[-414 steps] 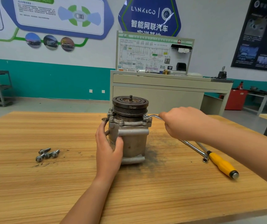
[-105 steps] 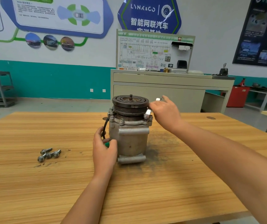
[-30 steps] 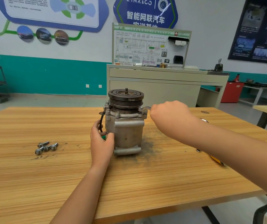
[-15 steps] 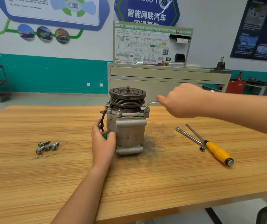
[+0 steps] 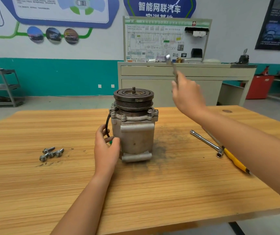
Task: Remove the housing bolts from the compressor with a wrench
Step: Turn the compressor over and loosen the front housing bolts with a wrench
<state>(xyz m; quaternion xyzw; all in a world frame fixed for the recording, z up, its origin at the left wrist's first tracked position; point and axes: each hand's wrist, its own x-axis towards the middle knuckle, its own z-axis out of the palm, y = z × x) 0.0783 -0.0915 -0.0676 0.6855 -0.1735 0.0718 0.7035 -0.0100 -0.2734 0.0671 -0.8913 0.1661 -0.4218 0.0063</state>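
So, starting from the near edge of the bench: the left hand is curled around the left side of the compressor, thumb on its front, bracing it. The compressor stands upright mid-bench, pulley end up. Well left of the compressor, a few loose bolts lie straight on the wood, with no tray or cup for them that I can see. Right of the compressor sit a socket bar and a yellow-handled screwdriver, both untouched. Several flange bolts look to be in place around the top housing, so I'd say we're mid-job, between bolts. Up and to the right of the compressor, the right hand grips the wrench by its handle, with the head in the air, off the metal. The next move calls for seating that head squarely on a remaining bolt. Far left behind the compressor, a shelf rack holds stuff too blurry to name.
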